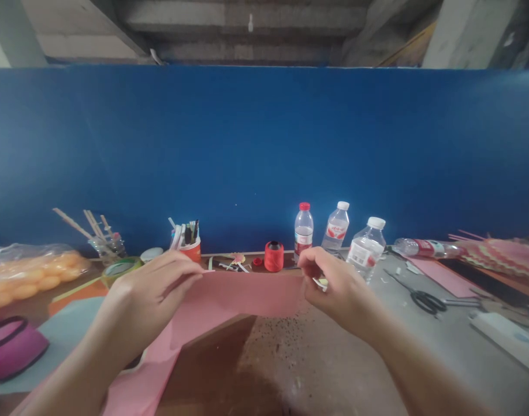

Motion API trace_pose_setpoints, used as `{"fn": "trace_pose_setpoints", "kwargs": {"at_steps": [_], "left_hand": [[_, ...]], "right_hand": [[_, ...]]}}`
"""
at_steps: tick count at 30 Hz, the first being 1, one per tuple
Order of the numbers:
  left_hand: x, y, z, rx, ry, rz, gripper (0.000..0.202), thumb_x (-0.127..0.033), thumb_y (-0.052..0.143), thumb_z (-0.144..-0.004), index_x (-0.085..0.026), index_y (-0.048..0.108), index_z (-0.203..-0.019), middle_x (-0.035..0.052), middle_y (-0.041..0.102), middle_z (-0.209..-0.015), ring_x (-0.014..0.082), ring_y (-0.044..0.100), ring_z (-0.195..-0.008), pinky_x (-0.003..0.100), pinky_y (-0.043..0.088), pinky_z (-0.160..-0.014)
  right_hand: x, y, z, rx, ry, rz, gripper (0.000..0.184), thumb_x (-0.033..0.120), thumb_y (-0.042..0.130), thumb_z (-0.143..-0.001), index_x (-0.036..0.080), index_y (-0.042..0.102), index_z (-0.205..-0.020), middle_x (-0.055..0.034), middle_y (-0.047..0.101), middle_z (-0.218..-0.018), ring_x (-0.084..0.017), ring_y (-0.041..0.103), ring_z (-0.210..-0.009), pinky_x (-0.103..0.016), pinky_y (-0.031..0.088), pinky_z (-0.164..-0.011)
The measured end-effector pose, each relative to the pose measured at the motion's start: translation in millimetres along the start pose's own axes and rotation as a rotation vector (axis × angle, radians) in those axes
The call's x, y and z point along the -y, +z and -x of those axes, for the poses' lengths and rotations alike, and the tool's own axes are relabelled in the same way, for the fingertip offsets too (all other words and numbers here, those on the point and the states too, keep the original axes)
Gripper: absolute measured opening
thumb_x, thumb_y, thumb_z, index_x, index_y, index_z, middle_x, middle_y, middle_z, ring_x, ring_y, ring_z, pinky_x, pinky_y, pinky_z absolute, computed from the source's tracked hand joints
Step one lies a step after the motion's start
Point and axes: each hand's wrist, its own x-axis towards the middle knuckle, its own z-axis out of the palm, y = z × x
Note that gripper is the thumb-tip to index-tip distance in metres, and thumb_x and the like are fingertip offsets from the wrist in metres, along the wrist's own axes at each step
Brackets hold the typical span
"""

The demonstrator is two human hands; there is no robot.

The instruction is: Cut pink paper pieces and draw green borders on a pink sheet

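A strip of pink paper (256, 293) stretches between my two hands above the table. My left hand (149, 297) pinches its upper left edge, thumb and fingers together. At the strip's right end, my right hand (336, 289) has its fingers curled and closed on the paper's edge. More pink paper (138, 390) runs down to the lower left under my left forearm; whether it is one piece with the strip I cannot tell. Beyond the strip stands a red spool of thread (274, 258).
Three plastic bottles, one red-capped (304, 231), stand behind my right hand. Black-handled scissors (424, 301) and a white power strip (507, 338) lie right. A red cup of pens (190, 249), green tape roll (121, 267), bagged orange balls (34, 274) and purple item (15, 349) are left. Dark specks dot the table (286, 346).
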Motion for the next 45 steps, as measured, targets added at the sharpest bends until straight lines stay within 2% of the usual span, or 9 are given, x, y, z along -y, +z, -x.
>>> {"fn": "trace_pose_setpoints", "kwargs": {"at_steps": [10, 16, 20, 24, 28, 33, 37, 41, 45], "left_hand": [[16, -7.9, -1, 0.046, -0.082, -0.055, 0.019, -0.028, 0.043, -0.091, -0.021, 0.06, -0.089, -0.0053, 0.062, -0.09, 0.0144, 0.059, -0.083, 0.027, 0.047, -0.073], [15, -18.1, 0, 0.103, 0.023, 0.318, 0.009, -0.025, 0.056, -0.085, -0.023, 0.063, -0.081, -0.0029, 0.064, -0.077, 0.0128, 0.061, -0.071, 0.021, 0.05, -0.062], [17, -14.0, 0, 0.165, 0.032, 0.578, 0.015, -0.017, 0.053, -0.083, -0.024, 0.063, -0.075, 0.0005, 0.061, -0.068, 0.0149, 0.059, -0.067, 0.024, 0.048, -0.059], [15, 10.9, -5, 0.276, -0.095, 0.545, 0.014, -0.022, 0.054, -0.084, -0.021, 0.062, -0.072, 0.0005, 0.063, -0.073, 0.015, 0.06, -0.07, 0.025, 0.047, -0.065], [7, 61.7, -1, 0.633, -0.123, 0.26, 0.016, -0.021, 0.048, -0.084, -0.022, 0.064, -0.084, -0.0015, 0.065, -0.083, 0.0133, 0.061, -0.074, 0.023, 0.047, -0.067], [4, 111.3, 16, 0.672, -0.058, 0.115, 0.022, -0.015, 0.048, -0.078, -0.02, 0.065, -0.09, 0.005, 0.064, -0.091, 0.0209, 0.059, -0.083, 0.033, 0.042, -0.075], [-10, 112.4, 26, 0.71, 0.023, 0.099, 0.025, -0.014, 0.048, -0.077, -0.02, 0.064, -0.095, 0.0071, 0.061, -0.099, 0.0227, 0.056, -0.089, 0.036, 0.04, -0.081], [-44, 106.1, 35, 0.823, 0.076, 0.185, 0.019, -0.026, 0.055, -0.08, -0.022, 0.065, -0.096, 0.0057, 0.062, -0.105, 0.0232, 0.058, -0.093, 0.034, 0.044, -0.08], [-65, 112.8, 44, 0.889, 0.056, 0.209, 0.049, -0.029, 0.06, -0.076, -0.022, 0.053, -0.124, 0.0117, 0.051, -0.131, 0.0324, 0.048, -0.115, 0.044, 0.041, -0.09]], "right_hand": [[-14, -15, -2, -0.162, 0.0, 0.079, 0.019, 0.009, 0.043, -0.075, 0.021, 0.05, -0.088, -0.0002, 0.055, -0.075, -0.013, 0.052, -0.064, -0.026, 0.04, -0.058], [-20, -27, -5, -0.279, 0.096, 0.076, 0.01, 0.015, 0.045, -0.077, 0.021, 0.051, -0.083, -0.0017, 0.059, -0.077, -0.015, 0.055, -0.07, -0.029, 0.042, -0.064], [-27, -23, -9, -0.25, 0.172, 0.061, 0.009, 0.017, 0.046, -0.077, 0.02, 0.053, -0.083, -0.0012, 0.06, -0.076, -0.014, 0.054, -0.065, -0.026, 0.042, -0.059], [-62, 2, -15, -0.057, 0.275, 0.076, 0.014, 0.019, 0.046, -0.08, 0.02, 0.058, -0.086, -0.0009, 0.064, -0.08, -0.015, 0.057, -0.067, -0.025, 0.042, -0.062], [-118, 46, -10, 0.133, 0.415, 0.12, 0.018, 0.017, 0.046, -0.08, 0.018, 0.063, -0.086, -0.0033, 0.069, -0.086, -0.017, 0.062, -0.075, -0.027, 0.044, -0.072], [-164, 86, 8, 0.223, 0.447, 0.173, 0.029, 0.007, 0.047, -0.078, 0.018, 0.067, -0.096, -0.0055, 0.07, -0.101, -0.018, 0.063, -0.093, -0.025, 0.043, -0.083], [-179, 95, 11, 0.228, 0.467, 0.261, 0.034, 0.007, 0.046, -0.08, 0.018, 0.064, -0.107, -0.0079, 0.062, -0.117, -0.019, 0.055, -0.108, -0.027, 0.036, -0.092], [-195, 100, 8, 0.208, 0.528, 0.374, 0.036, 0.007, 0.043, -0.083, 0.01, 0.057, -0.115, -0.0151, 0.058, -0.118, -0.024, 0.05, -0.112, -0.031, 0.034, -0.094], [-206, 104, 8, 0.247, 0.533, 0.451, 0.032, 0.009, 0.044, -0.083, 0.006, 0.057, -0.112, -0.0174, 0.059, -0.113, -0.025, 0.052, -0.108, -0.03, 0.033, -0.093]]}}
